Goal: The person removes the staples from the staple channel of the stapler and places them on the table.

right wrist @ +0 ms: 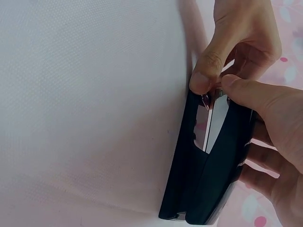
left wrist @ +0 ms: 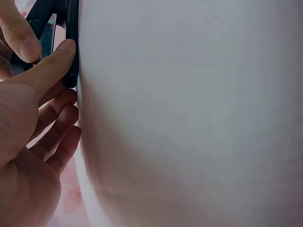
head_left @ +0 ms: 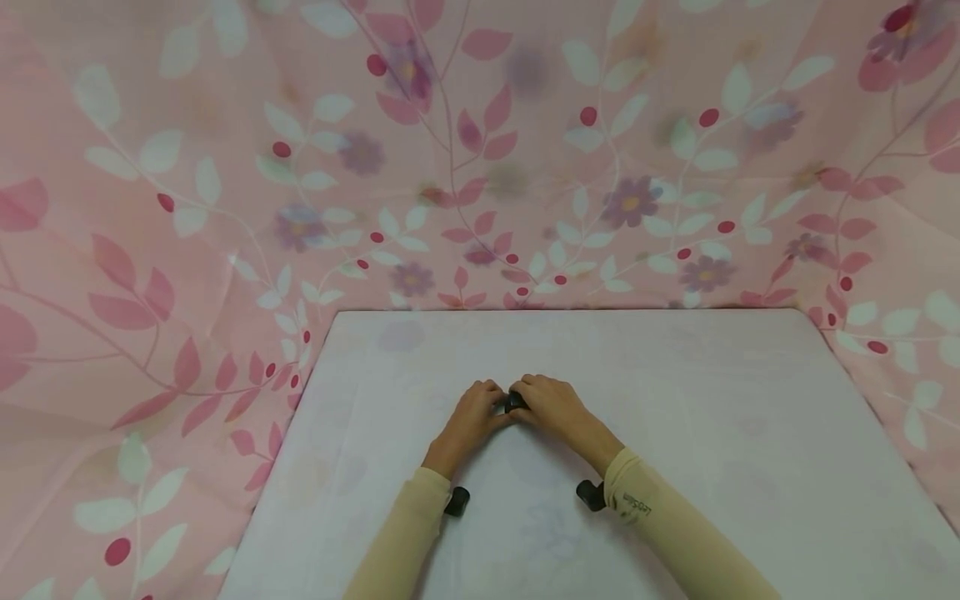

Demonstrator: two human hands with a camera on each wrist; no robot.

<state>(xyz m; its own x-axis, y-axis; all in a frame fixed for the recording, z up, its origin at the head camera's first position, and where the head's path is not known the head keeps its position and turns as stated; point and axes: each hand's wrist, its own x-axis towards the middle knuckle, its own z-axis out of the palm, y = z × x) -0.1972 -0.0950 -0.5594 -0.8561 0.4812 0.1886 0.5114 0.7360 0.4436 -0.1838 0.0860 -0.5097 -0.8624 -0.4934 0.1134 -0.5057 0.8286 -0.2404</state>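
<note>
A black stapler [head_left: 516, 402] stands on the white-covered table between the two hands, mostly hidden by fingers in the head view. Its long arm and base [right wrist: 177, 170] show in the right wrist view, with a gap between them and a metal strip inside. My right hand [head_left: 555, 407] grips the upper arm, thumb near the front end and fingers behind. The left hand [head_left: 474, 415] pinches the front end of the base, its thumb [right wrist: 201, 82] lying on it. In the left wrist view the left fingers [left wrist: 64, 120] curl below the stapler's end.
The table [head_left: 675, 375] has a pale cloth with faint prints. Pink floral fabric [head_left: 480, 167] hangs behind it and at both sides. Black devices [head_left: 457, 501] sit at both wrists, over cream sleeves [head_left: 401, 533].
</note>
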